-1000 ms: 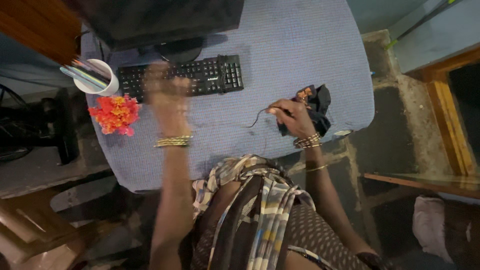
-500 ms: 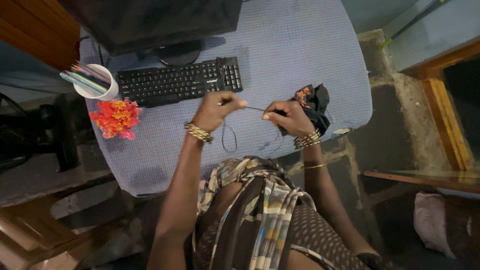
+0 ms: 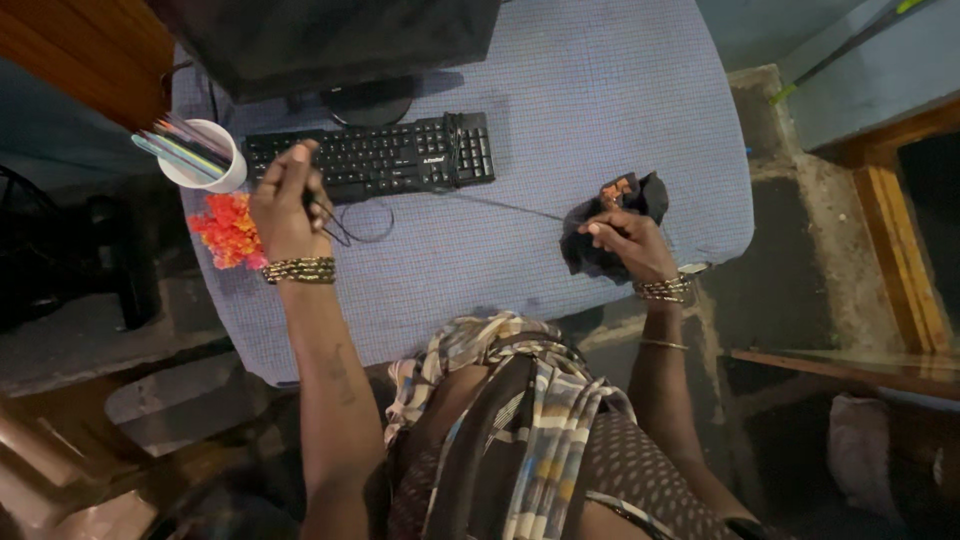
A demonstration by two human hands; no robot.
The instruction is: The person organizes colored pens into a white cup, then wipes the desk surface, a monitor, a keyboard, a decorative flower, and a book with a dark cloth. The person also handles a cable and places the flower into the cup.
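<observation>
My left hand [image 3: 285,200] is raised over the left part of the table, fingers closed on a thin dark thread [image 3: 480,202] that loops beside it and runs taut to the right. My right hand [image 3: 625,242] grips a crumpled black cloth [image 3: 630,198] with an orange patch near the table's right front edge. The thread ends at that cloth. Both wrists carry gold bangles.
A black keyboard [image 3: 385,155] and a monitor base [image 3: 370,100] sit at the back of the blue checked tablecloth [image 3: 560,90]. A white cup of pens [image 3: 200,160] and an orange flower bunch [image 3: 225,230] stand at the left. Wooden furniture [image 3: 900,250] lies to the right.
My left hand swung from near my right hand out to the left, drawing the thread long and taut. My right hand shifted slightly right with the cloth.
</observation>
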